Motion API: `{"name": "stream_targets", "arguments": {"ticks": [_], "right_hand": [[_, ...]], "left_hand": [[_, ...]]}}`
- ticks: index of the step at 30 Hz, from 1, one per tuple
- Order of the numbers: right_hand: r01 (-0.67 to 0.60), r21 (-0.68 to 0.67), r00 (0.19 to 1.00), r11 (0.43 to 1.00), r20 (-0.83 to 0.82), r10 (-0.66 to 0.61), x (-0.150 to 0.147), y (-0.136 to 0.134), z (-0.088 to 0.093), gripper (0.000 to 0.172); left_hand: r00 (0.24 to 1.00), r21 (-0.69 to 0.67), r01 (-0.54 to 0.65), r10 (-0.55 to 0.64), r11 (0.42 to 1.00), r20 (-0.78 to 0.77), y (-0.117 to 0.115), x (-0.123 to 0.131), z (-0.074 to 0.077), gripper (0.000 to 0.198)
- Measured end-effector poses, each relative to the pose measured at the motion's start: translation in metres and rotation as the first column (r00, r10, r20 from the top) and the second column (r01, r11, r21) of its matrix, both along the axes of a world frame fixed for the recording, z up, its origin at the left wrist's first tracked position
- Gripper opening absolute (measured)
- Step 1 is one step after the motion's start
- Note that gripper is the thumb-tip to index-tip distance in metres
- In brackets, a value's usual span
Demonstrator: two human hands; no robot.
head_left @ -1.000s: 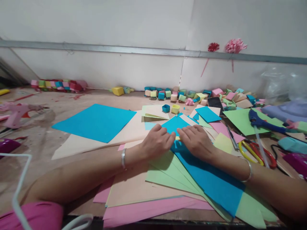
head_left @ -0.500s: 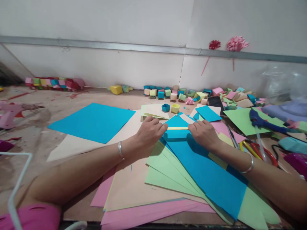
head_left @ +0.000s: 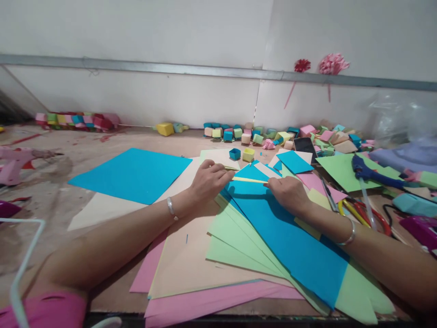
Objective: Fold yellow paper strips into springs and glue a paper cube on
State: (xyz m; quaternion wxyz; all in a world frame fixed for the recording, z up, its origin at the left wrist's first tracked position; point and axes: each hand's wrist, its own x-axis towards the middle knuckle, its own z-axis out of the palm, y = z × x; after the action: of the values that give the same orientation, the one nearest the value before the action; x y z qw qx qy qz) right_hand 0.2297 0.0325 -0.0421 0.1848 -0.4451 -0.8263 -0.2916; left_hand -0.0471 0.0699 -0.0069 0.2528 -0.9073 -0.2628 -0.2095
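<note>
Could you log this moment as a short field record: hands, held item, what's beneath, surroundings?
left hand: grips one end of yellow strip
right hand: grips its other end
held item: straight, raised between the hands
beneath it: blue sheet
alongside: green sheets
beyond hands: small blue box, small yellow box
far left: pink glue gun

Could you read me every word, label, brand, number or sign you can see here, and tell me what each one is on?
None: no word, label, brand, number or sign can be read.
The yellow strip held between the left hand and right hand shows no lettering.
Any markings on the pink glue gun or blue glue gun are too small or blurred to read.
</note>
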Motion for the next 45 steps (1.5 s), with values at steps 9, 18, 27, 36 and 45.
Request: {"name": "stream_targets", "arguments": {"ticks": [9,18,27,36,45], "right_hand": [[0.029,-0.217,0.976,0.976,-0.205,-0.075,-0.003,0.001,0.001,0.038],[-0.158,-0.51,0.801,0.846,-0.568,-0.192,-0.002,-0.004,0.03,0.047],[-0.702,-0.623,0.488,0.346,-0.774,-0.404,-0.032,-0.038,0.033,0.046],[-0.654,-0.668,0.556,0.356,-0.743,-0.373,-0.034,-0.037,0.028,0.035],[-0.503,-0.657,0.678,0.561,-0.703,-0.216,-0.037,-0.043,0.025,0.043]], "left_hand": [[0.982,-0.08,0.003,0.012,0.997,0.188,0.005,0.0,-0.002,0.024],[0.887,-0.342,0.005,0.154,0.94,0.436,0.009,0.001,0.004,0.04],[0.743,-0.851,0.494,0.423,0.177,0.519,-0.059,0.06,0.019,0.03],[0.579,-0.783,0.592,0.575,0.19,0.578,-0.056,0.069,-0.007,0.028],[0.521,-0.683,0.727,0.593,0.067,0.613,-0.061,0.067,-0.009,0.028]]}}
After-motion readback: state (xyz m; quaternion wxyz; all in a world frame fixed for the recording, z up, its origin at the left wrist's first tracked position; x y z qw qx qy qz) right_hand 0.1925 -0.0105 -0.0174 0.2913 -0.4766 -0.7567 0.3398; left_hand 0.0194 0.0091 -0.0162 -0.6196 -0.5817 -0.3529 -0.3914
